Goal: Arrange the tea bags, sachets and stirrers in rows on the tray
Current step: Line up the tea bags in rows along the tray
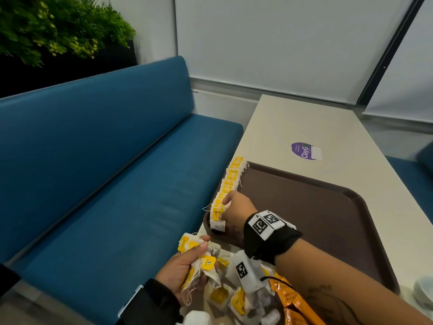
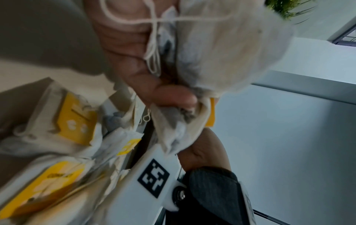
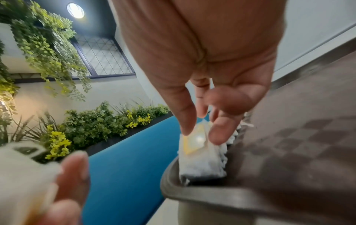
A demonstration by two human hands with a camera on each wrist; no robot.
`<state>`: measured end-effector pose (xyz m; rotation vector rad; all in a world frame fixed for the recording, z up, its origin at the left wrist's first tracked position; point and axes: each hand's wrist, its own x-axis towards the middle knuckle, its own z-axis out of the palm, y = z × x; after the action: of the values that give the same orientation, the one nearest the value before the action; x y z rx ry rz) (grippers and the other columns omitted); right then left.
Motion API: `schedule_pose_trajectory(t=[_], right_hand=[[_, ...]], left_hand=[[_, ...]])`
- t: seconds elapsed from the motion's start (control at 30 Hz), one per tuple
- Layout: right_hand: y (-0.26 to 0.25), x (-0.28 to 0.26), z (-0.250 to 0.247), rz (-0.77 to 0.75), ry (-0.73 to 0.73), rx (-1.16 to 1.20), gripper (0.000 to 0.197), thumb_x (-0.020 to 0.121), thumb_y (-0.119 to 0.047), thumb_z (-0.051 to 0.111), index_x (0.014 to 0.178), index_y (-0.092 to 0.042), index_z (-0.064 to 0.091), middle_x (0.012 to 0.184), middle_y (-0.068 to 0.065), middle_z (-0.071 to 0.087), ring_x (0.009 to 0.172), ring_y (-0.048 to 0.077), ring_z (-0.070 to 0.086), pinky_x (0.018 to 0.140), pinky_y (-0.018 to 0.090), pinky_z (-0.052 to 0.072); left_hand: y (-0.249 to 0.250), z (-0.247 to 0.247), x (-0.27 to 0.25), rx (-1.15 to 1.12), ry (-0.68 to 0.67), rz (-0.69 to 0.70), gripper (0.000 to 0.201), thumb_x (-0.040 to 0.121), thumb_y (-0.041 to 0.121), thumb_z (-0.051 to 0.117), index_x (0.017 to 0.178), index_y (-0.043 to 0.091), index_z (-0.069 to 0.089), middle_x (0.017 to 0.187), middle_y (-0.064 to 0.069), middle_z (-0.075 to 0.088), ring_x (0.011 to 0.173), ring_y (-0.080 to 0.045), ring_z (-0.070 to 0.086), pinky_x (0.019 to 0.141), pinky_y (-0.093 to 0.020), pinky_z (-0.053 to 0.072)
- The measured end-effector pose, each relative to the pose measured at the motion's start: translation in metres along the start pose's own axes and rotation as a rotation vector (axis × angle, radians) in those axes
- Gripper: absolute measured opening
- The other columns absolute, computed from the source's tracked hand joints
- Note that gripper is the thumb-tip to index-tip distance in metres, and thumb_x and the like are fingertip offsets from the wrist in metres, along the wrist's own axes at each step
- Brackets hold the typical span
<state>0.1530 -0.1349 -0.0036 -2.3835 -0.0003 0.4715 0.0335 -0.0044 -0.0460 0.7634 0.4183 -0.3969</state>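
Note:
A row of tea bags (image 1: pixel 230 181) with yellow tags stands along the left rim of the brown tray (image 1: pixel 328 219). My right hand (image 1: pixel 222 208) is at the row's near end and pinches the top of the nearest tea bag (image 1: pixel 218 219). In the right wrist view, the right hand (image 3: pixel 200 134) has a fingertip on each side of that tea bag (image 3: pixel 202 161), which stands just inside the tray's rim (image 3: pixel 192 196). My left hand (image 1: pixel 196 259) grips a bunch of tea bags (image 1: pixel 207 263) off the tray's near left corner. In the left wrist view, the left hand's thumb (image 2: pixel 173 97) clamps the bunch (image 2: pixel 227 50).
A pile of loose tea bags (image 1: pixel 225 299) and orange sachets (image 1: pixel 290 301) lies on the cream table (image 1: pixel 304 123) in front of the tray. A blue bench (image 1: pixel 117 184) runs along the left. A purple sticker (image 1: pixel 304 151) lies beyond the tray. White dishes (image 1: pixel 424 292) sit at the right edge.

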Motion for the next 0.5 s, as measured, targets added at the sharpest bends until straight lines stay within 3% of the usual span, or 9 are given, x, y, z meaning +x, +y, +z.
schedule_pose_trajectory(t=[0.1, 0.2, 0.3, 0.4, 0.5], right_hand=[[0.003, -0.014, -0.017, -0.108, 0.064, 0.032, 0.035, 0.079, -0.012, 0.073, 0.108, -0.016, 0.054, 0.1, 0.001, 0.053, 0.087, 0.015, 0.055, 0.072, 0.026, 0.044], [0.004, -0.038, -0.036, -0.249, 0.015, 0.058, 0.017, 0.08, -0.014, 0.073, 0.084, -0.021, 0.058, 0.083, -0.001, 0.058, 0.07, 0.009, 0.055, 0.07, 0.029, 0.049], [0.008, -0.069, -0.053, -0.311, -0.056, 0.117, 0.023, 0.079, -0.01, 0.073, 0.068, -0.022, 0.057, 0.068, -0.007, 0.059, 0.059, 0.002, 0.053, 0.064, 0.022, 0.048], [0.016, -0.099, -0.059, -0.334, -0.18, 0.231, 0.022, 0.077, -0.002, 0.074, 0.07, -0.017, 0.059, 0.064, -0.005, 0.062, 0.058, 0.001, 0.056, 0.062, 0.017, 0.047], [0.027, -0.115, -0.058, -0.298, -0.258, 0.364, 0.017, 0.078, 0.001, 0.073, 0.076, -0.009, 0.058, 0.062, -0.001, 0.063, 0.055, 0.003, 0.06, 0.054, 0.018, 0.049]], left_hand=[[0.0, 0.006, 0.003, -0.012, -0.002, 0.008, 0.035, 0.068, 0.016, 0.064, 0.103, 0.01, 0.066, 0.065, -0.014, 0.065, 0.044, -0.021, 0.062, 0.041, -0.027, 0.05], [0.001, 0.021, 0.001, -0.053, -0.038, -0.004, 0.033, 0.07, 0.015, 0.062, 0.103, 0.009, 0.065, 0.067, -0.015, 0.066, 0.045, -0.022, 0.063, 0.041, -0.029, 0.053], [0.002, 0.039, -0.003, -0.113, -0.081, -0.012, 0.025, 0.076, 0.012, 0.057, 0.1, 0.008, 0.064, 0.062, -0.014, 0.063, 0.04, -0.022, 0.06, 0.037, -0.028, 0.05], [-0.005, 0.05, -0.003, -0.118, -0.106, -0.032, 0.026, 0.074, 0.012, 0.059, 0.1, 0.011, 0.062, 0.064, -0.013, 0.063, 0.044, -0.021, 0.061, 0.042, -0.029, 0.053], [-0.013, 0.065, -0.006, -0.142, -0.146, -0.065, 0.02, 0.083, 0.011, 0.054, 0.103, 0.011, 0.058, 0.062, -0.014, 0.063, 0.044, -0.022, 0.061, 0.043, -0.029, 0.053]])
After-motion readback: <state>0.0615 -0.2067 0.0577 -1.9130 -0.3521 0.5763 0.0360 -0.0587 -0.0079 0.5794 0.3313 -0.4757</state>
